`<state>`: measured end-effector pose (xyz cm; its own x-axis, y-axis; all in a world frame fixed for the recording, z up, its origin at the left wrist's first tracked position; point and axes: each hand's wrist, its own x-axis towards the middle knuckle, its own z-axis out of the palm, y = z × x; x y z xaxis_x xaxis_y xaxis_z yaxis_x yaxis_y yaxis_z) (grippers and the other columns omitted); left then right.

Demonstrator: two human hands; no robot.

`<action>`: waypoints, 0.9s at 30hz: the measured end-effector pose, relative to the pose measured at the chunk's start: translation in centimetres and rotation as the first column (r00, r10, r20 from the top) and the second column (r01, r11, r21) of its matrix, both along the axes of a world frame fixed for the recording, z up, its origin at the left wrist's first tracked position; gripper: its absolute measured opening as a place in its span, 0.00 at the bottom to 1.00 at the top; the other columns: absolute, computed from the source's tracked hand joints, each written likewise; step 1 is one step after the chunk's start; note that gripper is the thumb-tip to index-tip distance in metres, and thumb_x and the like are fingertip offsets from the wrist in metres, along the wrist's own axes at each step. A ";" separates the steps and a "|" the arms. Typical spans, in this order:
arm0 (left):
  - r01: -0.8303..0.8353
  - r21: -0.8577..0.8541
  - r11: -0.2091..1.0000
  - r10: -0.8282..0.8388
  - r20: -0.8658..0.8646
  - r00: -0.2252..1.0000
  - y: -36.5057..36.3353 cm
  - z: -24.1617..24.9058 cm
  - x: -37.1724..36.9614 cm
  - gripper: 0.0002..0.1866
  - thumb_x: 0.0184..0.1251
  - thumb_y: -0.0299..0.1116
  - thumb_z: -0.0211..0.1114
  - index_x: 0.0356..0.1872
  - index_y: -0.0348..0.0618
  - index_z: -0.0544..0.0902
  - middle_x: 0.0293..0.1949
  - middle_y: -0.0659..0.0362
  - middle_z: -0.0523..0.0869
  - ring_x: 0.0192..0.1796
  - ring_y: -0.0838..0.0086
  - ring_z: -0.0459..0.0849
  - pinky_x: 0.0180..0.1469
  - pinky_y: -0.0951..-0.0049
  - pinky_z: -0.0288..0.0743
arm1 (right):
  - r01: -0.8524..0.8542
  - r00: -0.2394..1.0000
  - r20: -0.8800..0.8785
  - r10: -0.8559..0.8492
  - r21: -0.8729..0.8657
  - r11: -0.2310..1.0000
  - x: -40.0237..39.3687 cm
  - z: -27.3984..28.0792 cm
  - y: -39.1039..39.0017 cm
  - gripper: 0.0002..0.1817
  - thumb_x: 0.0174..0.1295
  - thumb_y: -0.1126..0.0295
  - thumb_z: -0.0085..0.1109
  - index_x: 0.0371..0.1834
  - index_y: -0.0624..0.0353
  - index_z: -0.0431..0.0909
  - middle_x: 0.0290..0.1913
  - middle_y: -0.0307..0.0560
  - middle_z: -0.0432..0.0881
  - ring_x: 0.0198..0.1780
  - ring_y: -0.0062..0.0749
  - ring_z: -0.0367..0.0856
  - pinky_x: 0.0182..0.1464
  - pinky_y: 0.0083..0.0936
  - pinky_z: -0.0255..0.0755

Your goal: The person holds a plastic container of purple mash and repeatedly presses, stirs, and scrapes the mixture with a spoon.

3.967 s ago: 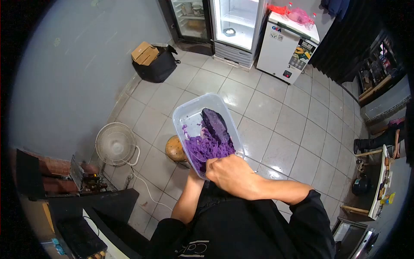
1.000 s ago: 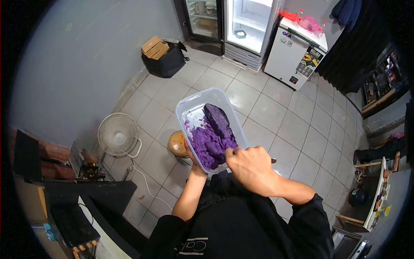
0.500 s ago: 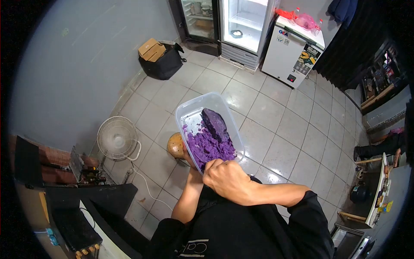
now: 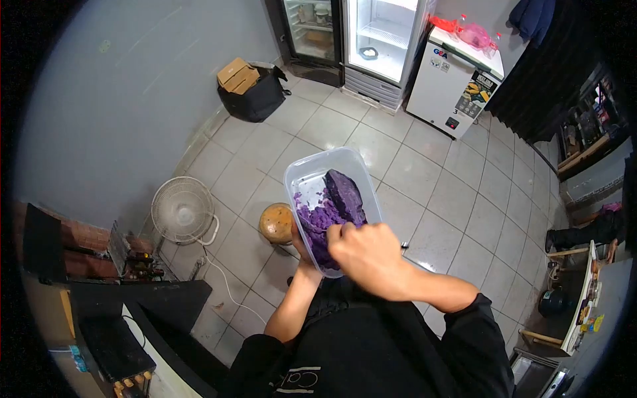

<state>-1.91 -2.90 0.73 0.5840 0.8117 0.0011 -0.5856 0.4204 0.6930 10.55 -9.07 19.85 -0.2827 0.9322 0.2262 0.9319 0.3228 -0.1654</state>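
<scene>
A clear plastic container (image 4: 302,174) is tilted in front of my body, its left side gripped by my left hand (image 4: 302,251). Mashed purple sweet potato (image 4: 322,219) fills its lower part, and a larger unmashed chunk (image 4: 346,192) with dark skin leans along the right side. My right hand (image 4: 368,255) is closed in a fist over the near end of the container, knuckles up. I cannot tell what it grips; the fingers hide it. Just left of the container is a round brown wooden stool top (image 4: 276,223).
A white fan (image 4: 180,211) stands on the tiled floor at left, its cord trailing toward me. Farther off are a black bag (image 4: 251,99) with cardboard, a lit display fridge (image 4: 378,50) and a white chest freezer (image 4: 446,89). A narrow table (image 4: 580,298) is at right.
The container has shifted slightly right in view. My right fist has moved up and right over the mash, now covering more of it at the container's near right side.
</scene>
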 end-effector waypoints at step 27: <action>0.033 0.015 0.999 -0.033 0.007 0.999 0.2 1.4 -0.5 0.33 0.73 0.59 0.42 0.68 0.45 0.67 0.62 0.54 0.76 0.61 0.63 0.77 0.67 0.58 0.69 | -0.199 0.978 0.038 0.204 -0.102 0.975 0.7 -1.7 0.3 0.07 0.54 0.73 0.54 0.28 0.67 0.76 0.21 0.53 0.82 0.25 0.42 0.85 0.25 0.34 0.76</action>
